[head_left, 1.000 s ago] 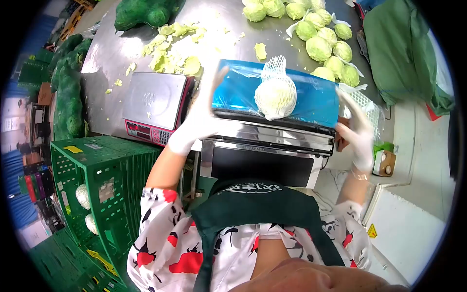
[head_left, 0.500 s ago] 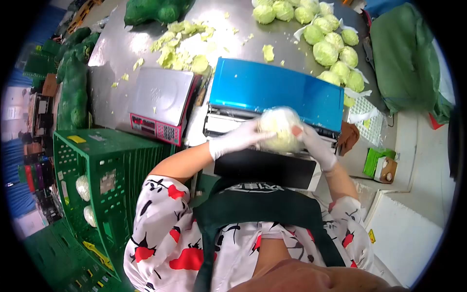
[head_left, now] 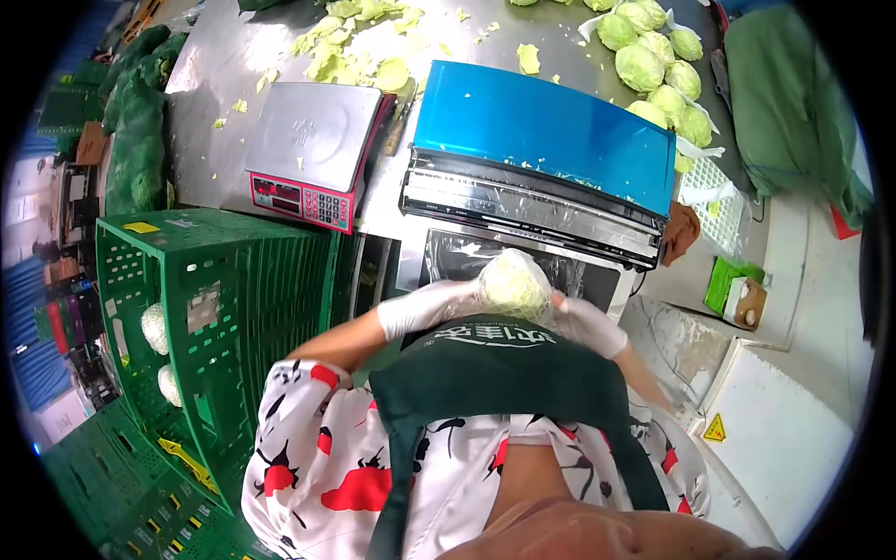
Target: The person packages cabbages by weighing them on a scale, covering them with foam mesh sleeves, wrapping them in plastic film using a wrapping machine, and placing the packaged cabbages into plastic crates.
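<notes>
A pale green cabbage (head_left: 515, 283) is between my two gloved hands, close to the apron and in front of the film wrapping machine (head_left: 546, 140) with its blue cover. My left hand (head_left: 448, 303) grips the cabbage from the left, its fingertips partly behind it. On the right side my right hand (head_left: 590, 325) presses against it, with some fingers hidden. Clear plastic film (head_left: 457, 252) stretches over the machine's dark front plate, on both sides of the cabbage. How far the film goes round the cabbage I cannot tell.
Left of the machine stands a scale (head_left: 313, 140) with a red panel. Loose leaves (head_left: 350, 56) lie behind it. Several cabbages (head_left: 644, 65) sit at the back right. Green crates (head_left: 215, 280) stand at my left, and a small green box (head_left: 721, 285) is at the right.
Both hands have brought the cabbage from above the machine's film slot toward my body. Film now shows spread across the front plate. The camera view has shifted slightly.
</notes>
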### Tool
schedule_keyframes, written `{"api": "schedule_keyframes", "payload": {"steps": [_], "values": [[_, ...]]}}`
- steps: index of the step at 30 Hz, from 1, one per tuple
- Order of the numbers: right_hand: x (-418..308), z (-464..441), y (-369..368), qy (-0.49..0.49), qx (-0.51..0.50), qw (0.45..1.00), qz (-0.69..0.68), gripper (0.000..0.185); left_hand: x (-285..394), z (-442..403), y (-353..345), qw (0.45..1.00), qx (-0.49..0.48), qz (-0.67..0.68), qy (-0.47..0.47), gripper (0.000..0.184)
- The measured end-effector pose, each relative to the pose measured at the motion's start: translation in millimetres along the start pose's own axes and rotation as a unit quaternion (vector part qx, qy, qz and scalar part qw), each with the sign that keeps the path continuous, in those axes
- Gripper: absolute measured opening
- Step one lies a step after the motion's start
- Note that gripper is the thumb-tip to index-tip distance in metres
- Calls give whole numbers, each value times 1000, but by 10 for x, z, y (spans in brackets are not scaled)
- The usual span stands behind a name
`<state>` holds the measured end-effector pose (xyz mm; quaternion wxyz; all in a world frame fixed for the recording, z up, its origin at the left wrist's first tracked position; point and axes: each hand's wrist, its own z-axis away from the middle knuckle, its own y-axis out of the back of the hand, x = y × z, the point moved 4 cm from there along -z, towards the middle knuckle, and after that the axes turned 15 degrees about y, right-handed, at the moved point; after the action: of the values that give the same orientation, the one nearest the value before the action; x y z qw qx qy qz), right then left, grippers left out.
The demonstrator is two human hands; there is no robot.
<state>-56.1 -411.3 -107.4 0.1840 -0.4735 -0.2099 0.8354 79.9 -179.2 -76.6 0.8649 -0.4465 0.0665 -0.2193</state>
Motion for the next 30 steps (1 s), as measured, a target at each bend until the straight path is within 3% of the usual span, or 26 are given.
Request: {"api": "schedule_keyframes", "payload": {"steps": [1, 3, 4, 6, 7, 8, 10, 12, 13, 15, 16, 17, 20, 22, 23, 24, 25, 26, 27, 28, 29, 30], "values": [[-150, 134, -52, 62, -28, 975, 211, 36, -145, -90, 224, 989, 66, -103, -80, 51], [-110, 303, -251, 76, 161, 963, 202, 15, -266, -57, 246, 914, 203, -250, -247, 39], [-127, 337, -263, 127, 192, 921, 315, 12, -195, 125, 198, 775, 384, -437, -246, 33], [-101, 464, -267, 208, 254, 785, 526, 9, -122, 213, 221, 567, 448, -556, -410, 31], [-15, 481, -181, 216, 297, 807, 462, 11, -166, 172, 308, 681, 419, -489, -349, 33], [-155, 491, -216, 190, 326, 819, 432, 12, -197, 112, 358, 753, 385, -410, -342, 37], [-201, 520, -21, 176, 366, 885, 227, 13, -66, 251, 181, 821, 397, -276, -304, 40], [-49, 571, 207, 89, 360, 914, 164, 15, -4, 322, 193, 857, 358, -172, -328, 41], [101, 638, 266, 44, 358, 924, 130, 16, -90, 316, 304, 884, 337, -143, -291, 42], [522, 678, 342, 47, 346, 888, 299, 21, -445, 137, 769, 927, 308, -45, -212, 49], [741, 666, 354, 48, 334, 861, 381, 24, -562, 152, 868, 938, 297, -105, -142, 46], [908, 614, 285, 50, 294, 829, 473, 29, -808, -58, 1131, 927, 311, -179, -107, 44], [1605, 165, 236, -21, 239, 890, 388, 28, -982, -515, 1298, 818, 338, -457, -92, 38], [1711, -227, -28, 79, 168, 976, 114, 28, -669, -498, 796, 710, 338, -600, -145, 26], [1581, -349, -226, 133, 106, 985, -7, 30, -656, -504, 717, 637, 324, -677, -175, 22], [1324, -405, -393, 175, 35, 984, -22, 32, -617, -480, 635, 554, 306, -747, -203, 19], [1028, -427, -539, 208, -29, 978, 4, 34, -483, -362, 502, 516, 301, -779, -192, 17], [816, -483, -604, 227, -90, 965, 96, 36, -419, -293, 518, 440, 300, -798, -282, 19], [635, -512, -688, 241, -150, 941, 186, 38, -234, -164, 287, 431, 331, -768, -338, 34], [441, -511, -803, 201, -166, 963, 74, 39, -14, 12, 13, 470, 335, -749, -324, 43], [247, -509, -918, 154, -173, 972, -38, 41, 108, 69, -35, 633, 365, -586, -350, 42], [128, -571, -1039, 127, -194, 972, -19, 37, 202, 142, -77, 750, 360, -373, -411, 43]]}}
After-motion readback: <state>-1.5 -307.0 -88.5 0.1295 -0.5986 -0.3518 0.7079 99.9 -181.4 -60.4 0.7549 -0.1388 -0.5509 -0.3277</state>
